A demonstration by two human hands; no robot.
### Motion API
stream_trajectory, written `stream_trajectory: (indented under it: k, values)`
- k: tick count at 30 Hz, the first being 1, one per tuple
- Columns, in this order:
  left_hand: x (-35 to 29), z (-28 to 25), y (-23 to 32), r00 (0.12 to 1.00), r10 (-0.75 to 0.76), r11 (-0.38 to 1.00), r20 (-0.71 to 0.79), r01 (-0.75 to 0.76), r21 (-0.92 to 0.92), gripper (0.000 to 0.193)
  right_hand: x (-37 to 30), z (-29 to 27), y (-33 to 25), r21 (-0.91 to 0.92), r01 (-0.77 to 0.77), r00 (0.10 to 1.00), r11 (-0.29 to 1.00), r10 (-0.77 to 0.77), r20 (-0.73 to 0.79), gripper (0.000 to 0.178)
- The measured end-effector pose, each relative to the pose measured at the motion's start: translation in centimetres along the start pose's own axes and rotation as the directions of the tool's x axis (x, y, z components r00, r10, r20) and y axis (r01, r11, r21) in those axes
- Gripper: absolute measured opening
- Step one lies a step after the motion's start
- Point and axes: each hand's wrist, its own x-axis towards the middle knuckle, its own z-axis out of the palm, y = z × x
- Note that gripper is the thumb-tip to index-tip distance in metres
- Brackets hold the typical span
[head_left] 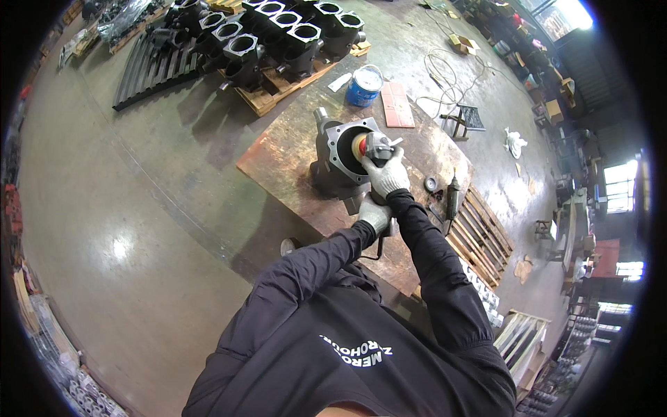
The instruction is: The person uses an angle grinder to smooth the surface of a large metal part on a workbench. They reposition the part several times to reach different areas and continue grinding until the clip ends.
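A dark cast metal housing [324,179] with a bolt-holed flange stands on a worn, stained worktable [278,154]. I hold an angle grinder [379,146] at the flange's round opening, its yellow and red disc [358,147] at the mouth of the bore. My gloved right hand [388,175] is closed round the grinder near its head. Nearer to me, my gloved left hand [375,214] is wrapped round the rear of the tool, where a black cord [380,249] hangs down. The disc's contact with the metal is hard to make out.
A blue can [365,86] and a reddish flat sheet [398,104] lie at the table's far side. On the right are a small wheel [431,183] and a second hand tool [453,198]. Beyond, similar castings [285,35] sit on a pallet; cables [445,76] cross the floor.
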Motion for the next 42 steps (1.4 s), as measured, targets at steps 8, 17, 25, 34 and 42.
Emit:
stream_trajectory:
  k: [8, 17, 25, 34, 42]
  values:
    - [-2.9, -1.2, -1.1, 0.973, -0.013, 0.997, -0.232, 0.029, 0.066, 0.053, -2.6, 1.6, -0.6, -0.066, 0.046, 0.996, 0.997, -0.041, 0.078, 0.094]
    - [0.5, -1.8, 2.2, 0.990, 0.034, 0.997, -0.140, -0.024, 0.067, 0.048, 1.2, 1.8, -1.9, -0.016, 0.053, 0.999, 0.998, -0.053, -0.002, 0.098]
    - [-1.1, -0.4, -2.0, 0.988, -0.011, 0.981, -0.155, 0.041, 0.190, 0.038, -0.6, 1.2, 1.5, -0.018, -0.045, 0.998, 0.999, 0.046, 0.044, 0.100]
    - [1.1, -3.3, -0.7, 0.973, -0.046, 0.999, -0.227, 0.042, -0.024, 0.042, 0.2, 2.1, -2.9, -0.060, 0.059, 0.994, 0.996, -0.053, 0.096, 0.098]
    - [-0.5, 0.2, 0.1, 0.989, -0.036, 0.993, -0.140, 0.051, 0.105, 0.040, 0.6, 0.8, 0.5, -0.054, -0.022, 0.998, 0.998, 0.025, 0.059, 0.105]
